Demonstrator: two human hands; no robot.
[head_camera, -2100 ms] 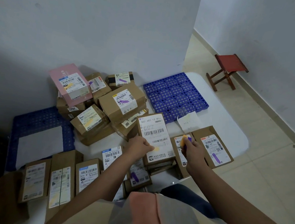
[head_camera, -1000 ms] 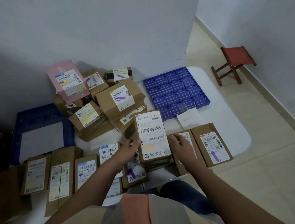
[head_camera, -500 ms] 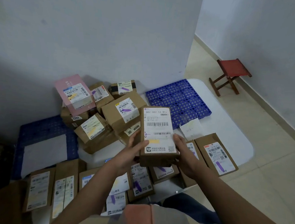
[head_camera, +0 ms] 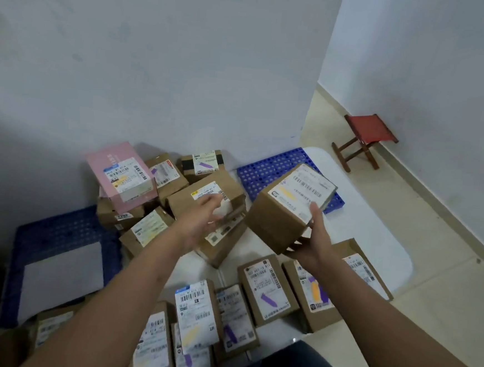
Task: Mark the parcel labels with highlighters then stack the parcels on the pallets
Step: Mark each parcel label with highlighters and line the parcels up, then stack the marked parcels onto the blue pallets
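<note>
One wide-angle view only, from the person's head, looking forward and steeply down. Both forearms reach up from the bottom edge. Brown cardboard parcels [head_camera: 267, 289] sit close at lower centre; the white wall [head_camera: 157, 61] fills the upper frame.

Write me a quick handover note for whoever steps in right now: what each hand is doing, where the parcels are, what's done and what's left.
Right hand grips the lifted parcel from below, thumb on its label; the label has a yellow mark.
Left hand is open and holds nothing, above the parcel pile.
Right blue pallet carries no parcels where it shows. Left blue pallet carries a grey sheet.
Done: labels in the pile by the wall and several floor parcels show yellow or purple marks.
Left: set the held parcel on a pallet, then go through the floor parcels. Some of their labels show no mark I can make out.
</note>
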